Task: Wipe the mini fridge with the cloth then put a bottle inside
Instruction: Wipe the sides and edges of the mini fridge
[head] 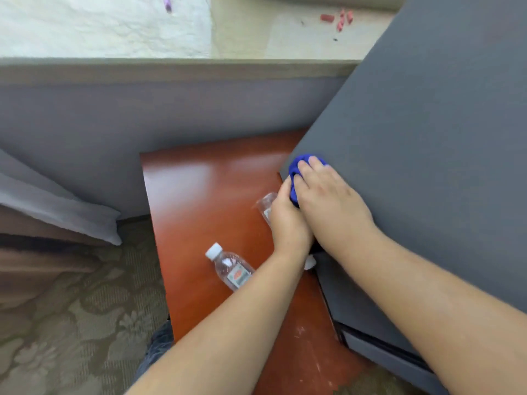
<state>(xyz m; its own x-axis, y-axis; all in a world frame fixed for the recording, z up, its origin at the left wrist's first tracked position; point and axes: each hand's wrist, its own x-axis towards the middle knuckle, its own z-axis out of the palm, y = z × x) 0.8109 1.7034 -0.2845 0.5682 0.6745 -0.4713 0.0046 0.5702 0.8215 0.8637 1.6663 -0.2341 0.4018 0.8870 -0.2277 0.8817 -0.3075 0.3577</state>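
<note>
The dark grey mini fridge (pixel 422 143) fills the right side, standing on a reddish wooden table (pixel 205 195). A bunched blue cloth (pixel 296 166) rests on the fridge's top near its left corner. My right hand (pixel 325 195) lies flat over the cloth, pressing it down. My left hand (pixel 288 220) touches the cloth's lower edge from the left, fingers against it. A clear plastic bottle with a white cap (pixel 231 266) lies on its side on the table. A second clear bottle (pixel 266 205) lies partly hidden behind my left hand.
A grey wall panel (pixel 142 115) runs behind the table. Patterned carpet (pixel 71 323) lies to the left, with a white pillow and bedding (pixel 57 206) at the far left. Small red objects (pixel 339 19) sit on a far ledge.
</note>
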